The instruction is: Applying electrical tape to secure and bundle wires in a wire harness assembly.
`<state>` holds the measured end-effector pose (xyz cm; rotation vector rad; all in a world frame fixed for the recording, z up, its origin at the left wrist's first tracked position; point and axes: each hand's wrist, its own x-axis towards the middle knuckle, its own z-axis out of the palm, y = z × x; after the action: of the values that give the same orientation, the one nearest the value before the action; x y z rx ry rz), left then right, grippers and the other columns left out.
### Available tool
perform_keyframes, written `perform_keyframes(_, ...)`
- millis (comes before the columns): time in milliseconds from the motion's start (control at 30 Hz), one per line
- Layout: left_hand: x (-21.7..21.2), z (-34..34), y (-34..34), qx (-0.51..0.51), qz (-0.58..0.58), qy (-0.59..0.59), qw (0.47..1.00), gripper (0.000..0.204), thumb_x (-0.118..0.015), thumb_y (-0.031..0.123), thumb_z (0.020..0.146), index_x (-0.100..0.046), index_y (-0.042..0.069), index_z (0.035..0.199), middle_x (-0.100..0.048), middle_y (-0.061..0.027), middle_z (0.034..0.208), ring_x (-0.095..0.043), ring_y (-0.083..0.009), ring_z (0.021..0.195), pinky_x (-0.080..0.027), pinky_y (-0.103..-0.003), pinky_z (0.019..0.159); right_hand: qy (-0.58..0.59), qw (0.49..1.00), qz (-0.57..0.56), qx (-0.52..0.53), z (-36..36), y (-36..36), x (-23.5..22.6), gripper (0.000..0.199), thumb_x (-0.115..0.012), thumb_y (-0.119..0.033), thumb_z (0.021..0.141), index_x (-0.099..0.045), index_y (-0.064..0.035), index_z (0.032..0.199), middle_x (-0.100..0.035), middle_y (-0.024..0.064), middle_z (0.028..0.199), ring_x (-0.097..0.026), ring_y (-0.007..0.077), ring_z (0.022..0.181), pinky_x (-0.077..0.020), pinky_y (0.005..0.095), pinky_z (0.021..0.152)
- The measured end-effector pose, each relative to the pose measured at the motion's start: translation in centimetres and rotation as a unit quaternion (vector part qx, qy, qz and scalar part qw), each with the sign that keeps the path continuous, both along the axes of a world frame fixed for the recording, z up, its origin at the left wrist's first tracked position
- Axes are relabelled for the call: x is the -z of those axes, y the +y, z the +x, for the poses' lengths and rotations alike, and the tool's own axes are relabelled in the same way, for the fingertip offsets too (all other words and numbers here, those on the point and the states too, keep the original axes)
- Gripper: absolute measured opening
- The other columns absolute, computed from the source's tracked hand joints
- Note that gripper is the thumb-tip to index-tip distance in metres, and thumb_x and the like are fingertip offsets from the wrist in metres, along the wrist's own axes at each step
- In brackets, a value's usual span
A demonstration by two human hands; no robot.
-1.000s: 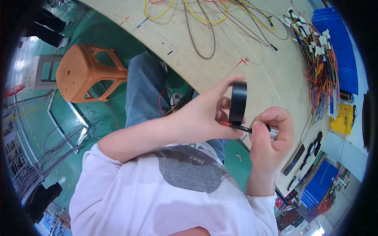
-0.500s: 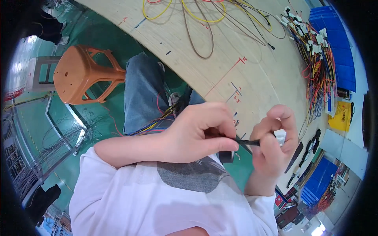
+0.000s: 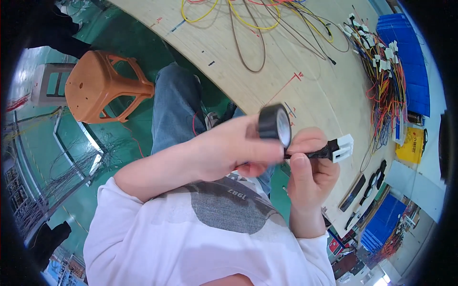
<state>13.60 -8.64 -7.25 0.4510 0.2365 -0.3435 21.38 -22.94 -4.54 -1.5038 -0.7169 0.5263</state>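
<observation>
My left hand (image 3: 234, 150) grips a black roll of tape (image 3: 275, 125) and holds it just above a thin wire bundle. My right hand (image 3: 310, 167) pinches that bundle, which is wrapped in black and ends in a white plastic connector (image 3: 344, 148) sticking out to the right. The tape roll touches the bundle right beside my right thumb. Both hands are in front of my chest, over my knee in blue jeans (image 3: 174, 109).
A curved wooden workboard (image 3: 305, 81) carries loose yellow, red and brown wires (image 3: 248, 28) and a thick multicoloured harness with white connectors (image 3: 386, 81). Blue bins (image 3: 408, 52), a yellow packet (image 3: 412, 145) and black tools (image 3: 372, 178) lie at right. An orange stool (image 3: 102, 86) stands on the green floor.
The tape roll was above the bundle, passed down behind my left hand, and is now back on top. The connector now sticks out further from my right hand.
</observation>
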Motion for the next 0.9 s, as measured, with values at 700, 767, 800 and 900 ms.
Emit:
perform_keyframes(700, -0.7, -0.4, -1.1, -0.087, 0.034, -0.008, 0.996, 0.039, -0.057, 0.01, 0.07, -0.043, 0.005, 0.106, -0.051, -0.0044, 0.082, -0.036, -0.0051, 0.045, -0.026, -0.018, 0.038, 0.093, 0.987, 0.088, 0.093, -0.9, 0.2, -0.4, 0.004, -0.05, -0.004, 0.075, -0.05, -0.0017, 0.072, -0.048, 0.0079, 0.072, -0.041, 0.014, 0.067, -0.031, 0.0252, 0.06)
perform_keyframes(767, -0.1, -1.0, -0.7, -0.162, -0.007, 0.017, 0.987, 0.042, -0.055, 0.023, 0.074, -0.042, 0.005, 0.11, -0.051, -0.0055, 0.086, -0.04, -0.0073, 0.052, -0.031, -0.018, 0.043, 0.219, 0.96, 0.132, 0.111, -0.5, 0.1, -0.6, 0.006, -0.052, -0.005, 0.075, -0.05, -0.0015, 0.07, -0.049, 0.0086, 0.071, -0.043, 0.0145, 0.065, -0.0322, 0.0258, 0.06)
perform_keyframes(800, -0.2, -1.3, -0.4, -0.156, 0.05, 0.003, 0.986, 0.047, -0.058, 0.028, 0.074, -0.04, 0.005, 0.111, -0.05, -0.0058, 0.09, -0.044, -0.0097, 0.063, -0.037, -0.019, 0.052, 0.221, 0.959, 0.136, 0.112, -0.3, 0.1, -0.5, 0.006, -0.052, -0.005, 0.075, -0.05, -0.0015, 0.07, -0.049, 0.0086, 0.071, -0.043, 0.0145, 0.065, -0.0322, 0.0258, 0.06)
perform_keyframes(900, -0.5, -1.1, -0.8, -0.23, 0.239, -0.218, 0.918, 0.046, -0.071, 0.022, 0.063, -0.047, 0.002, 0.097, -0.043, -0.0019, 0.089, -0.041, -0.0055, 0.074, -0.034, -0.019, 0.06, 0.204, 0.958, 0.168, 0.108, 0.7, 0.1, -0.5, 0.004, -0.052, -0.004, 0.075, -0.052, -0.0018, 0.072, -0.05, 0.0073, 0.07, -0.043, 0.0135, 0.065, -0.0321, 0.025, 0.06)
